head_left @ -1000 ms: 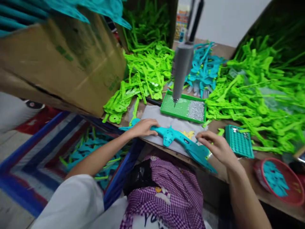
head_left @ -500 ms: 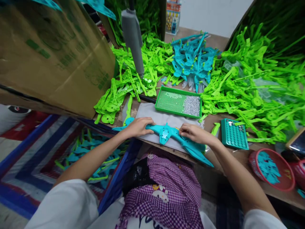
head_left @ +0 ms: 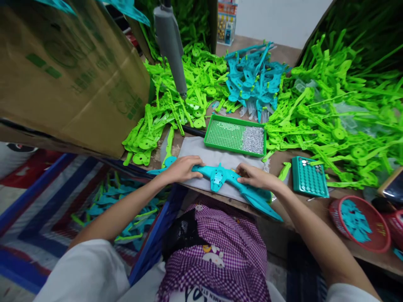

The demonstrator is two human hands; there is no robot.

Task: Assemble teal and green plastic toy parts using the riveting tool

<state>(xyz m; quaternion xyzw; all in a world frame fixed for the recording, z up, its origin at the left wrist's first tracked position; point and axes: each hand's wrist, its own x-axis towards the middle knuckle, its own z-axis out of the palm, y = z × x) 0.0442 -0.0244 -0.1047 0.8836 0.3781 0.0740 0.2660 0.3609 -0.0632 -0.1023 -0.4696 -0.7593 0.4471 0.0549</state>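
A long blue winged plastic part point(head_left: 218, 178) lies across a grey cloth point(head_left: 192, 147) at the table's front edge. My left hand point(head_left: 186, 168) grips its left wing, thumb along the near side. On the right wing, my right hand point(head_left: 250, 175) has its fingers closed around the wing's upper edge. Just beyond the part sits a green tray point(head_left: 220, 131) with small silvery screws in its right half. A grey hanging screwdriver point(head_left: 171, 50) points down above the green pieces, touched by neither hand.
Piles of green parts point(head_left: 330, 121) and blue parts point(head_left: 252, 79) cover the table's back. At right are a teal tray point(head_left: 310, 178) and a red basket point(head_left: 380, 235). A cardboard box point(head_left: 72, 75) stands left, above a blue-rimmed bin point(head_left: 151, 239).
The fingers of my right hand have shifted slightly on the right wing. The hanging screwdriver appears a little further left and higher. The blue part stays nearly in place.
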